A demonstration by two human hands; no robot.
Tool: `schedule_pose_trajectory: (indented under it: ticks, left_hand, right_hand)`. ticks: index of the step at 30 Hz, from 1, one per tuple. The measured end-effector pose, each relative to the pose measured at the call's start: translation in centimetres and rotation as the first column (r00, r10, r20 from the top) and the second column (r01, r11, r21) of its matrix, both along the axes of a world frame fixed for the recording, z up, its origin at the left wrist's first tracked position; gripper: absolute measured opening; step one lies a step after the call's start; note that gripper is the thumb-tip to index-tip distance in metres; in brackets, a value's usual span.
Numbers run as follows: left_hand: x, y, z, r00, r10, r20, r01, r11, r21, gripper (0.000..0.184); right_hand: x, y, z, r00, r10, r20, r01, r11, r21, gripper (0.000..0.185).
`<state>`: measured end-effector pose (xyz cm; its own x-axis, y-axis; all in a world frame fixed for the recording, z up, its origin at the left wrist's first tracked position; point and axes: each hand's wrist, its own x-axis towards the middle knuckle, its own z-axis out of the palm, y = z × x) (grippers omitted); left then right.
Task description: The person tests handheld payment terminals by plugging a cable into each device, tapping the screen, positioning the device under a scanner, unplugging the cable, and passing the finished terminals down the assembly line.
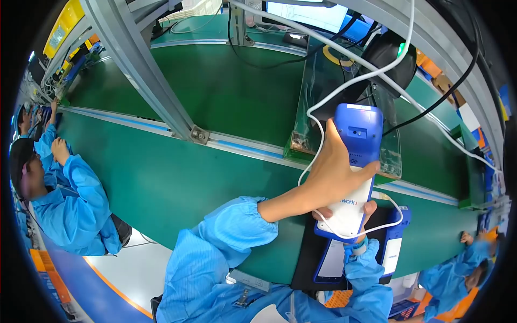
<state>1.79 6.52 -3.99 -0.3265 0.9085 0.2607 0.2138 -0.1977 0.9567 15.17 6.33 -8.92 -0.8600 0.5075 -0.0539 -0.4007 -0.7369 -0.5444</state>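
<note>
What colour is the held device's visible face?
The held device is blue above, white below with blue edging, best seen in the head view.

light blue, faintly striped work jacket (pixel 210 307); loose sleeves (pixel 229 223), the left gathered at an elastic cuff (pixel 261 218); rectangular badge (pixel 250 281) hanging by a metal clip (pixel 243 296).

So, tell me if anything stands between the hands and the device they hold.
Nothing visible does: the left hand and the right hand are both directly on the device. A white cable does loop across its lower end, close to the right hand.
</note>
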Motion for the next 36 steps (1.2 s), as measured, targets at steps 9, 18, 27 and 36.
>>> schedule_pose_trajectory:
  ticks: [9, 18, 27, 36]
  left_hand:
    - [-0.4, -0.6, 0.5, 0.998, -0.059, -0.009, 0.058, 0.996, -0.060, 0.101]
    - [-0.4, -0.5, 0.9, 0.990, -0.114, 0.084, 0.112, 0.993, 0.022, 0.104]
    - [-0.2, 0.1, -0.3, 0.992, -0.011, -0.125, 0.009, 1.000, -0.016, 0.087]
    - [0.1, -0.8, 0.5, 0.983, 0.001, -0.185, 0.002, 1.000, 0.017, 0.095]
  right_hand:
    - [0.2, 0.4, -1.2, 0.986, 0.088, -0.145, -0.107, 0.987, -0.123, 0.082]
    - [0.3, 0.1, 0.7, 1.000, 0.021, 0.010, -0.021, 0.999, -0.044, 0.078]
    - [0.1, 0.9, -0.2, 0.966, 0.066, -0.249, -0.134, 0.955, -0.266, 0.071]
    - [0.2, 0.9, -0.2, 0.962, 0.102, -0.253, -0.159, 0.963, -0.218, 0.076]
